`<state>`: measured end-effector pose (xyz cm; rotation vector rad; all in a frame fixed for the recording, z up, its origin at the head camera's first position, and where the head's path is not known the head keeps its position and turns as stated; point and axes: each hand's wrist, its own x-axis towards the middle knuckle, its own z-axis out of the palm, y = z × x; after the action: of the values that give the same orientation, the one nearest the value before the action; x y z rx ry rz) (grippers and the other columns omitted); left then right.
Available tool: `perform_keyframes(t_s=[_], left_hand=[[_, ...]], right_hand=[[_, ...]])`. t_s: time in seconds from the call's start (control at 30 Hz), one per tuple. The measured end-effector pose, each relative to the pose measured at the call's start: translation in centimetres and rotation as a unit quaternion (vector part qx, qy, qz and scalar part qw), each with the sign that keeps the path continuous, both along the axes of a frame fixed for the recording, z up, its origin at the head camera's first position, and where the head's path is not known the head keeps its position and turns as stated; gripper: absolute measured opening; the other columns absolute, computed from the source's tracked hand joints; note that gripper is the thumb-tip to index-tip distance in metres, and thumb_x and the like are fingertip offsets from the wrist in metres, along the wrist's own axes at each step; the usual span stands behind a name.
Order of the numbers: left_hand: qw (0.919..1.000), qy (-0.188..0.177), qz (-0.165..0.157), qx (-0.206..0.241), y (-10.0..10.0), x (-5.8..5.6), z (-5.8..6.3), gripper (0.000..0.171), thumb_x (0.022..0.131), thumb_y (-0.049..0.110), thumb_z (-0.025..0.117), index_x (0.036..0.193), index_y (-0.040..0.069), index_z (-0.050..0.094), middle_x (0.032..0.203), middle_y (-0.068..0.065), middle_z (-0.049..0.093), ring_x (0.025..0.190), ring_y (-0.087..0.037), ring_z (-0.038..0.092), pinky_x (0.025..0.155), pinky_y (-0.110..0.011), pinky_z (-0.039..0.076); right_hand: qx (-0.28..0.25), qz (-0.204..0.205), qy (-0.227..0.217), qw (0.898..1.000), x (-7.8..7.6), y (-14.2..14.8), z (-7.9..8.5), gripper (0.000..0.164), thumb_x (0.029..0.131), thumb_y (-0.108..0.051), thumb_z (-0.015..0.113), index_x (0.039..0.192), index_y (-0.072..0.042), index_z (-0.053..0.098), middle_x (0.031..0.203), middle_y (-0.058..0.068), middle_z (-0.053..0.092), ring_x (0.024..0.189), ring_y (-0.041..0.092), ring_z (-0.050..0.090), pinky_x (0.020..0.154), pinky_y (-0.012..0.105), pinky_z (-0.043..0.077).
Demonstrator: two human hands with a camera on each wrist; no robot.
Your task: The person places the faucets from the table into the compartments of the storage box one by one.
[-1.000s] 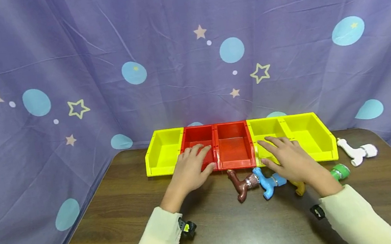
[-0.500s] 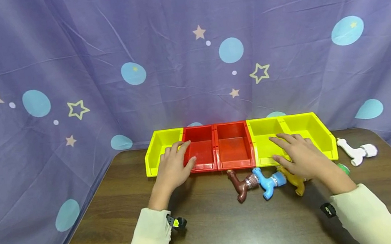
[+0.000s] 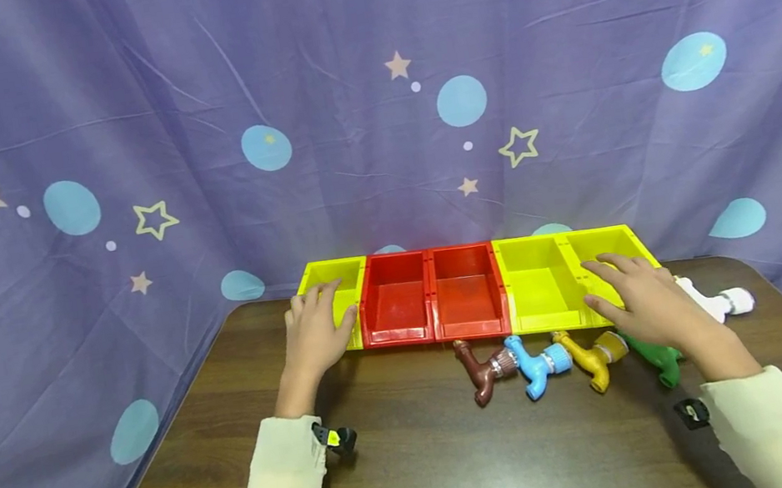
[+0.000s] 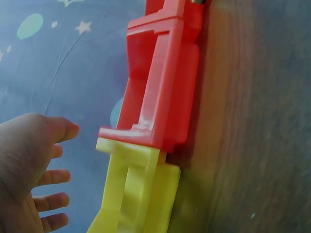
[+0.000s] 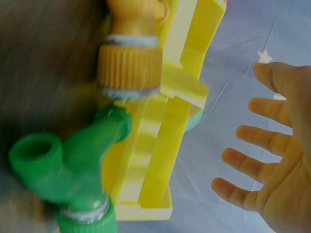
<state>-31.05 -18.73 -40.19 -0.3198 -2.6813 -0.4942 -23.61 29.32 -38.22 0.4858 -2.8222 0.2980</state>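
My left hand [image 3: 315,333], fingers spread and holding nothing, hovers at the leftmost yellow bin [image 3: 334,271]; the left wrist view has it beside the yellow and red bins. Over the rightmost yellow bin [image 3: 606,240] is my right hand [image 3: 650,302], its fingers relaxed and apart, with nothing in them. Beneath it lies a green tap [image 3: 657,360], partly hidden by the hand in the head view. A yellow tap [image 3: 593,357], a blue tap [image 3: 538,364] and a brown tap [image 3: 484,369] line up to its left. A white tap [image 3: 729,303] lies at the far right, partly covered.
Two red bins [image 3: 400,302] and another yellow bin [image 3: 540,289] stand in the row between the outer ones. Behind them hangs a purple curtain [image 3: 356,114] with stars. The brown wooden table [image 3: 469,460] extends in front of the taps.
My left hand has moved left from the red bin to the leftmost yellow bin. My right hand has moved right, uncovering the yellow tap and now overlapping the green and white ones.
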Motion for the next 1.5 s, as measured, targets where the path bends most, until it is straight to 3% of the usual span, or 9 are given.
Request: perform_keyframes(t_s=[0.33,0.67,0.77,0.93,1.2,1.4,1.5], left_hand=[[0.9986,-0.011,0.036,0.038,-2.9,-0.9,0.0,0.057,0.101,0.037,0.06,0.149,0.008,0.05,0.144,-0.023,0.048,0.122,-0.046,0.042,0.095,-0.06,0.04],[0.9913,-0.022,0.051,0.12,-5.5,-1.2,-0.5,0.053,0.102,0.03,0.059,0.148,0.006,0.051,0.141,-0.025,0.047,0.126,-0.047,0.046,0.1,-0.065,0.042],[0.9868,-0.022,0.047,0.153,-6.4,-1.2,-0.7,0.05,0.102,0.026,0.059,0.146,0.002,0.051,0.135,-0.025,0.05,0.121,-0.045,0.05,0.101,-0.061,0.042],[0.9779,-0.054,0.046,0.197,-7.6,-1.1,-1.4,0.044,0.104,0.022,0.057,0.142,-0.002,0.052,0.126,-0.023,0.054,0.109,-0.039,0.056,0.094,-0.053,0.047],[0.9661,-0.076,0.054,0.241,-8.4,-1.0,-2.3,0.031,0.101,0.014,0.059,0.129,0.0,0.061,0.115,-0.019,0.062,0.101,-0.035,0.059,0.083,-0.041,0.048],[0.9535,-0.103,0.046,0.279,-8.8,-1.1,-2.7,0.031,0.101,0.012,0.058,0.131,0.003,0.059,0.112,-0.016,0.062,0.094,-0.029,0.062,0.071,-0.029,0.052],[0.9445,-0.119,0.032,0.304,-9.0,-1.1,-2.8,0.033,0.101,0.01,0.057,0.133,0.002,0.057,0.113,-0.017,0.061,0.093,-0.03,0.064,0.07,-0.029,0.057]], right_hand=[[-0.005,-0.026,-0.026,0.999,0.6,2.6,-0.1,0.062,0.103,-0.039,0.06,0.151,-0.002,0.045,0.149,0.03,0.043,0.123,0.055,0.044,0.088,0.07,0.038],[-0.013,-0.04,-0.009,0.999,1.0,5.1,-0.8,0.061,0.103,-0.037,0.061,0.151,-0.003,0.045,0.143,0.032,0.047,0.122,0.058,0.044,0.088,0.076,0.036],[-0.012,-0.041,0.001,0.999,1.1,5.9,-1.1,0.058,0.102,-0.034,0.063,0.148,-0.002,0.048,0.14,0.031,0.05,0.119,0.056,0.047,0.086,0.074,0.039],[-0.014,-0.046,0.016,0.999,1.1,7.6,-1.4,0.05,0.099,-0.024,0.067,0.14,0.001,0.054,0.132,0.03,0.055,0.114,0.055,0.05,0.082,0.072,0.041],[-0.004,-0.057,0.021,0.998,1.0,10.2,-2.2,0.04,0.097,-0.022,0.069,0.131,-0.004,0.059,0.124,0.028,0.059,0.106,0.056,0.052,0.074,0.068,0.041],[0.006,-0.066,-0.008,0.998,0.7,11.4,-2.5,0.044,0.096,-0.025,0.07,0.133,-0.005,0.055,0.128,0.031,0.054,0.108,0.061,0.048,0.073,0.07,0.041],[0.013,-0.073,-0.028,0.997,0.8,11.8,-2.7,0.049,0.096,-0.03,0.07,0.134,-0.004,0.053,0.129,0.032,0.053,0.107,0.06,0.047,0.072,0.068,0.041]])
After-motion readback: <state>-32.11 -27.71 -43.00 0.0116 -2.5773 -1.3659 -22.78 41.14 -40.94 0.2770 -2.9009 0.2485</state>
